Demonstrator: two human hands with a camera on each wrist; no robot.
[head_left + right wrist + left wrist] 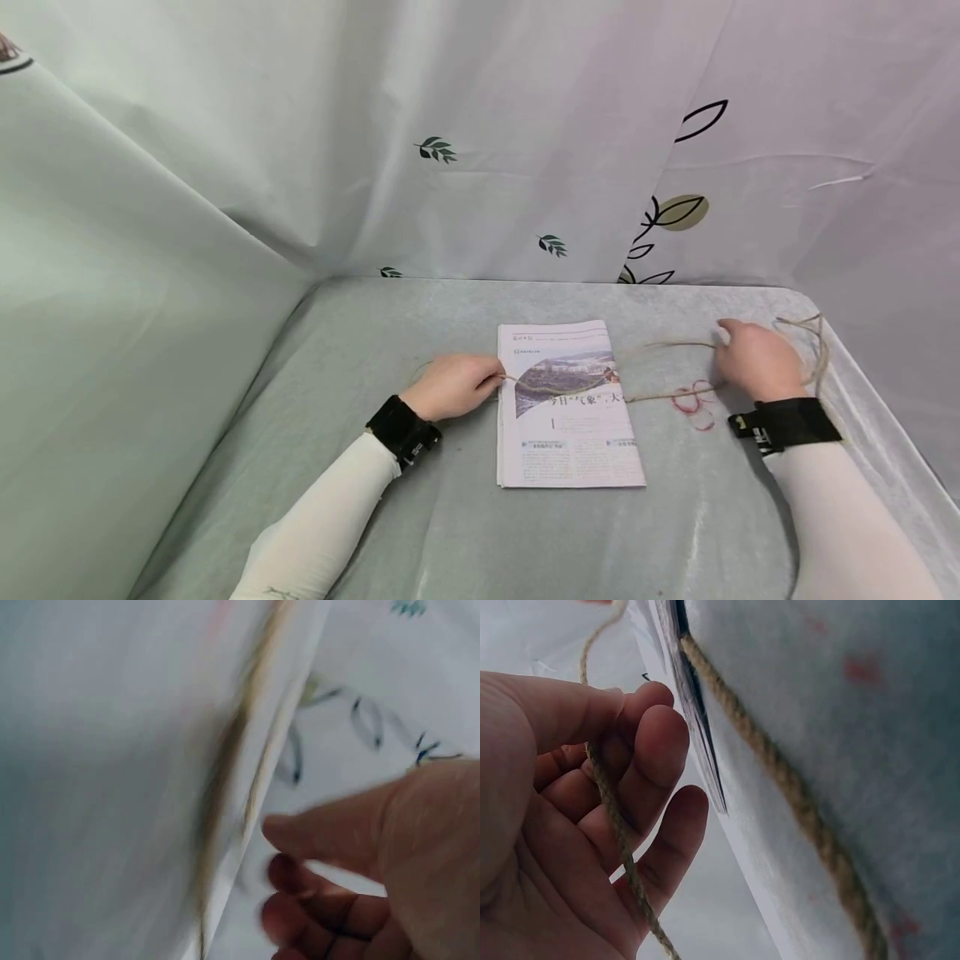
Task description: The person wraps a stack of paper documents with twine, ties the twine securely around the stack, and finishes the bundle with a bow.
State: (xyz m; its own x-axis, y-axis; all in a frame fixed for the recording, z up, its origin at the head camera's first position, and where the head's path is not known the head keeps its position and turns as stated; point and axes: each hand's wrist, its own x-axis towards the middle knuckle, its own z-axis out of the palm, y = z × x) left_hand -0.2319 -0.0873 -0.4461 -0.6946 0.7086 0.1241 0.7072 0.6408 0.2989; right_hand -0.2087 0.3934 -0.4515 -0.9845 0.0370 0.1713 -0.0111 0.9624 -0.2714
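Your left hand pinches tan, twisted twine that crosses the folded newspaper on the surface, while your right hand, fingers loosely curled, rests beside its looped far end.

A grey-green cloth-covered table carries a folded newspaper, jute twine and red string.

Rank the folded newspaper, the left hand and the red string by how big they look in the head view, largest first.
1. folded newspaper, by far the largest.
2. left hand, pinching the twine beside the paper.
3. red string, a small tangle next to the right hand.
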